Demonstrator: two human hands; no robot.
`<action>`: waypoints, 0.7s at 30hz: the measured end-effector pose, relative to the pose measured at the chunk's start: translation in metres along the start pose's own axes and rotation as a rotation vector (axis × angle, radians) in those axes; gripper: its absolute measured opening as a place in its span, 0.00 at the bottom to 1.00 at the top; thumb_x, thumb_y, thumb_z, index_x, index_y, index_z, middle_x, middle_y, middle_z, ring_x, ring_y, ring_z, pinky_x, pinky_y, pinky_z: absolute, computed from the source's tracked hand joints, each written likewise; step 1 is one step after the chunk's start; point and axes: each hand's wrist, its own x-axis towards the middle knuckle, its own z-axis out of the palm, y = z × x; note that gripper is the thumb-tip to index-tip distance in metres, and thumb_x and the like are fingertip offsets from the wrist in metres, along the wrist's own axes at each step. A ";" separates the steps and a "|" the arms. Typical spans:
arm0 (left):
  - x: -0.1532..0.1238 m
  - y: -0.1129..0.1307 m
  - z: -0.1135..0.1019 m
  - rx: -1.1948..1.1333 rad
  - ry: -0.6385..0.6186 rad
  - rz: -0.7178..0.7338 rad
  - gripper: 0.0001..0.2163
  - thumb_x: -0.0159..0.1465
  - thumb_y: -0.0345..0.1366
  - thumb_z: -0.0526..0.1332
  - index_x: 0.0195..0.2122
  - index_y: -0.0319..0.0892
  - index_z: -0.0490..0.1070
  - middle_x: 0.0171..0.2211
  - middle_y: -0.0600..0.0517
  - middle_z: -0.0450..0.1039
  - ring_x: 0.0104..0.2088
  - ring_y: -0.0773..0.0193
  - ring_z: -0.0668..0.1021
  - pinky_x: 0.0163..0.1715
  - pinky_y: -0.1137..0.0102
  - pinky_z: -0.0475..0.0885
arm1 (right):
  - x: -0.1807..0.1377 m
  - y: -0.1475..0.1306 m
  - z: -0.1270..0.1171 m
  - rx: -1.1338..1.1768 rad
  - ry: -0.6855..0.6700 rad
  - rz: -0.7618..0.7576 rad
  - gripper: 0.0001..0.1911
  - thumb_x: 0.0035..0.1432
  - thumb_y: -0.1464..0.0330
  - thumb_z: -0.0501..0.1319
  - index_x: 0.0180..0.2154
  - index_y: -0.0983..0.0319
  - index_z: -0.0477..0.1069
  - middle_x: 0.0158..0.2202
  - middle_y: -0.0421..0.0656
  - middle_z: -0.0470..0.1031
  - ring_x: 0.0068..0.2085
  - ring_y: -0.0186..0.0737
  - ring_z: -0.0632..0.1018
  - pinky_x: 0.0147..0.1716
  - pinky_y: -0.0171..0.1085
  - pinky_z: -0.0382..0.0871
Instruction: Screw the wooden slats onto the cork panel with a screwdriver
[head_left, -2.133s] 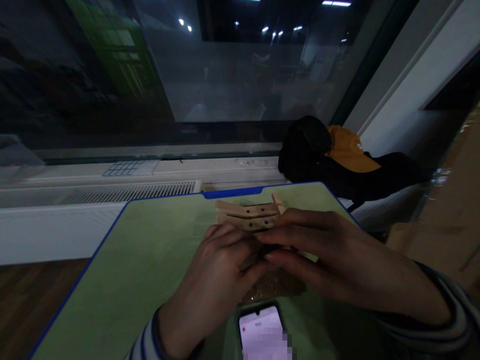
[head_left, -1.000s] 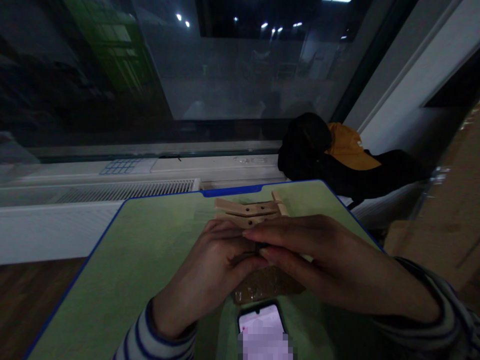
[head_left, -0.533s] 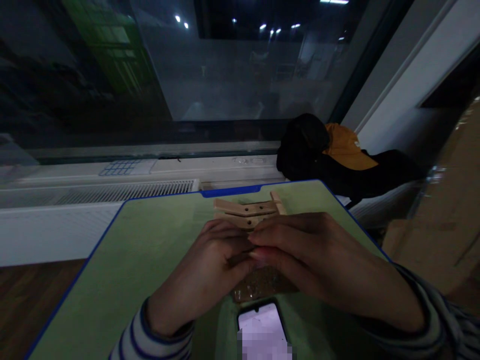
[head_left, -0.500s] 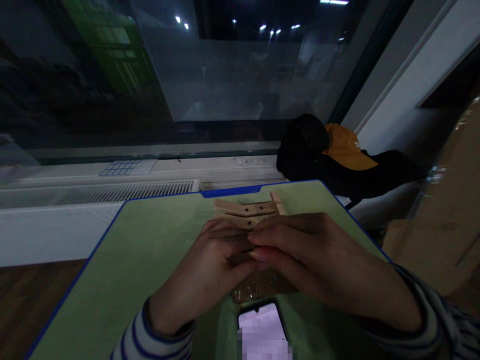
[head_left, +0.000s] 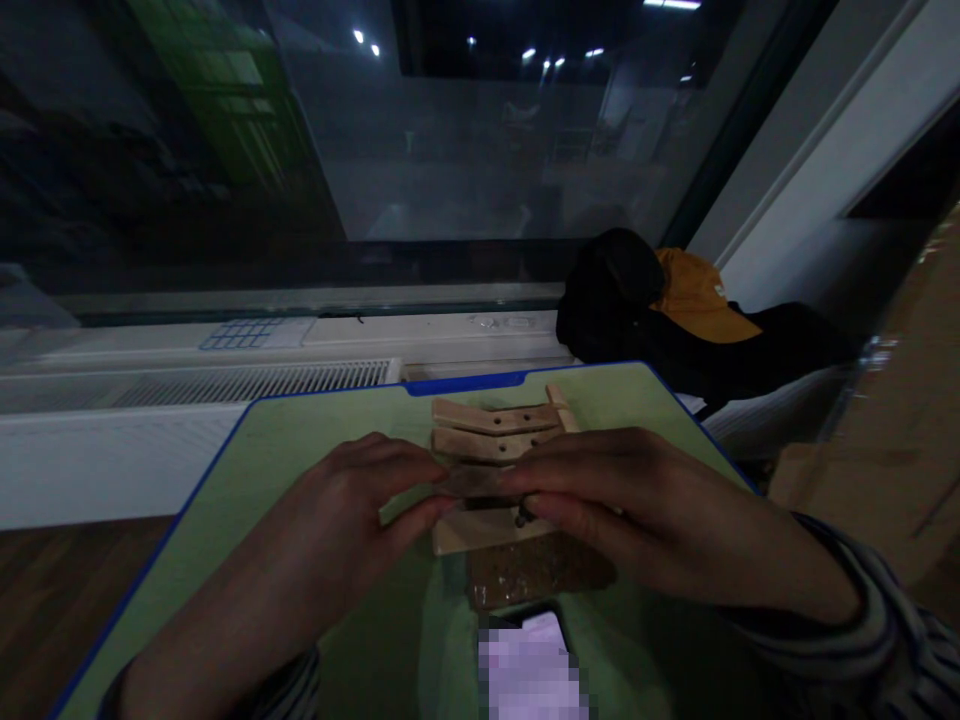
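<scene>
My left hand [head_left: 375, 510] pinches the left end of a wooden slat [head_left: 474, 482] between thumb and fingers. At the slat's right part, my right hand [head_left: 622, 500] has its thumb and fingers closed on it. A small dark piece, perhaps hardware, shows by the right thumb tip; its kind is unclear. Beyond the hands lie two bent slats with drilled holes, the far slat [head_left: 480, 416] and the nearer slat [head_left: 480, 443]. Their right ends meet a wooden crosspiece [head_left: 562, 408]. Another pale wooden piece [head_left: 469, 532] is just below the held slat, partly hidden by my right hand.
A shiny brown plastic packet [head_left: 517, 578] lies in front of the wood, with a phone [head_left: 532, 670] nearer me. The green table [head_left: 300, 470] has a blue rim. Behind it stand a radiator [head_left: 255, 385] and window; dark clothing and an orange cap [head_left: 701, 295] are at right.
My left hand has moved left and down from beside my right hand to the slat's left end, uncovering more of the wooden pieces. My right hand has hardly moved.
</scene>
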 end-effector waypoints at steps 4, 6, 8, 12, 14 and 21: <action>-0.006 -0.005 -0.008 0.042 -0.097 -0.152 0.07 0.60 0.42 0.59 0.31 0.48 0.75 0.31 0.55 0.78 0.31 0.61 0.78 0.32 0.69 0.70 | -0.004 0.003 -0.007 -0.032 0.001 -0.004 0.15 0.61 0.72 0.55 0.50 0.57 0.67 0.47 0.41 0.74 0.51 0.37 0.71 0.52 0.39 0.62; -0.008 -0.004 -0.008 0.003 -0.203 -0.176 0.08 0.61 0.42 0.58 0.31 0.49 0.75 0.30 0.56 0.78 0.30 0.62 0.78 0.30 0.71 0.69 | -0.005 0.005 -0.005 0.061 -0.026 0.029 0.13 0.62 0.72 0.55 0.48 0.59 0.68 0.46 0.43 0.74 0.51 0.37 0.72 0.51 0.40 0.63; -0.009 -0.003 -0.005 -0.051 -0.301 -0.167 0.09 0.61 0.42 0.57 0.32 0.50 0.75 0.29 0.57 0.78 0.29 0.63 0.79 0.28 0.72 0.69 | -0.004 0.008 0.001 0.230 -0.047 0.087 0.10 0.62 0.72 0.53 0.44 0.62 0.68 0.45 0.45 0.74 0.48 0.37 0.73 0.48 0.38 0.66; -0.011 -0.003 0.002 -0.120 -0.314 -0.136 0.06 0.59 0.40 0.59 0.35 0.50 0.75 0.31 0.57 0.79 0.29 0.63 0.79 0.27 0.74 0.69 | 0.002 0.010 0.014 0.493 0.013 0.173 0.07 0.62 0.70 0.54 0.40 0.65 0.69 0.41 0.46 0.75 0.44 0.36 0.75 0.43 0.37 0.69; -0.010 -0.002 0.005 -0.141 -0.283 -0.115 0.06 0.58 0.37 0.60 0.35 0.50 0.75 0.30 0.56 0.79 0.29 0.63 0.79 0.28 0.74 0.70 | 0.004 0.010 0.018 0.506 0.062 0.184 0.07 0.61 0.70 0.55 0.39 0.65 0.70 0.38 0.45 0.76 0.42 0.35 0.76 0.42 0.36 0.70; -0.006 0.005 0.005 -0.161 -0.225 -0.062 0.06 0.58 0.36 0.59 0.33 0.47 0.76 0.28 0.53 0.78 0.28 0.61 0.80 0.25 0.74 0.70 | -0.008 0.007 0.022 0.332 0.135 0.103 0.13 0.62 0.70 0.53 0.48 0.59 0.70 0.40 0.42 0.77 0.42 0.34 0.76 0.46 0.38 0.68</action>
